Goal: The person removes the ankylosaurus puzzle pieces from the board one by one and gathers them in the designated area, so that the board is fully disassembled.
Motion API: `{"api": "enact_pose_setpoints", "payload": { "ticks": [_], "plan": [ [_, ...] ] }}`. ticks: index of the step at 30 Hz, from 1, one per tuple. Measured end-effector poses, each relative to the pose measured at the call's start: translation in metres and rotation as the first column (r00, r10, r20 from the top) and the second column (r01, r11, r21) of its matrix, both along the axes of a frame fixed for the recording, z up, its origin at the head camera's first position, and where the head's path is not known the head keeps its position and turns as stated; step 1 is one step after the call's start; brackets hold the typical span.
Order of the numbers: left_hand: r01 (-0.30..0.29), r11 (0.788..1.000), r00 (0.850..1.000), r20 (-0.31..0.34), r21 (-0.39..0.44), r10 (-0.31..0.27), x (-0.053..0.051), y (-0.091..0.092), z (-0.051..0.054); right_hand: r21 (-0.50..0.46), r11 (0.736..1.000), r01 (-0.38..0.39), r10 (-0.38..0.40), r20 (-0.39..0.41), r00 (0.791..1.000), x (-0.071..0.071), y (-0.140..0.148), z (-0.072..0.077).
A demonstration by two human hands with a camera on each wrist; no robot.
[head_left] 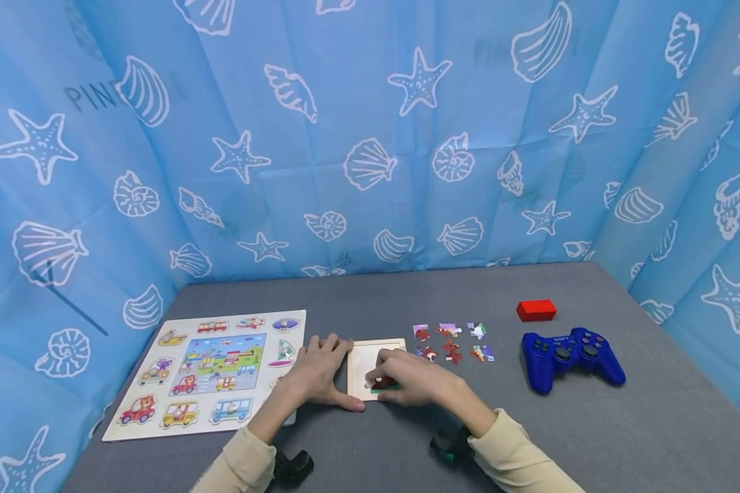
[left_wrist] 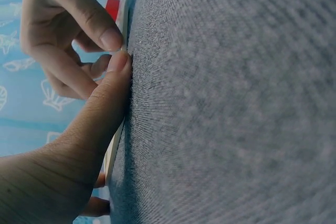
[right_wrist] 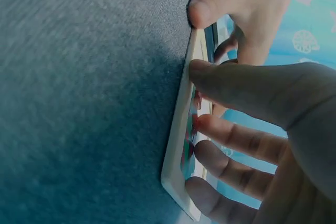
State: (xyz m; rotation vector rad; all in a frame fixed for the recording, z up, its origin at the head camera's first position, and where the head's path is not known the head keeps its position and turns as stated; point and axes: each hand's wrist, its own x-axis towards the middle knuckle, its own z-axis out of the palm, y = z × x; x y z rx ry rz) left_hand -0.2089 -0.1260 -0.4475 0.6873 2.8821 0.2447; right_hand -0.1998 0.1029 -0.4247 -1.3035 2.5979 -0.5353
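A small square wooden puzzle tray (head_left: pixel 360 356) lies on the table, with red and green jigsaw pieces (head_left: pixel 382 385) in its near part. My left hand (head_left: pixel 317 370) holds the tray's left side, its thumb at the near corner and fingers towards the far corner. Over the tray, my right hand (head_left: pixel 410 376) presses fingertips on the pieces (right_wrist: pixel 192 129), while its thumb touches the near rim. That hand covers part of the tray and the pieces. Several loose jigsaw pieces (head_left: pixel 451 352) lie in two rows to the right.
A larger vehicle peg puzzle board (head_left: pixel 179 438) lies at the left, partly beneath my left forearm. On the right are a blue game controller (head_left: pixel 572 356) and a red block (head_left: pixel 536 310). A blue shell-patterned curtain (head_left: pixel 370 205) hangs behind the grey table (head_left: pixel 370 459).
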Motion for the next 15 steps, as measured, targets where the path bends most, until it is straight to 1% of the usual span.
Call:
{"api": "enact_pose_setpoints", "payload": {
  "ticks": [5,9,15],
  "plan": [
    [-0.001,1.000,1.000,-0.002,-0.003,0.001,0.0004,0.0002,0.0008,0.037,0.999,0.016,-0.016,-0.003,1.000,0.0003,-0.0018,0.0014],
    [0.002,1.000,1.000,-0.005,-0.004,-0.003,0.0001,0.0002,0.0003,0.038,0.999,0.031,-0.031,0.011,0.999,0.0008,-0.0019,0.0021],
    [0.002,1.000,1.000,0.000,0.002,-0.002,0.0004,0.0003,0.0002,-0.004,0.999,0.046,-0.046,0.037,0.998,0.0019,-0.0019,0.0002]
  ]
}}
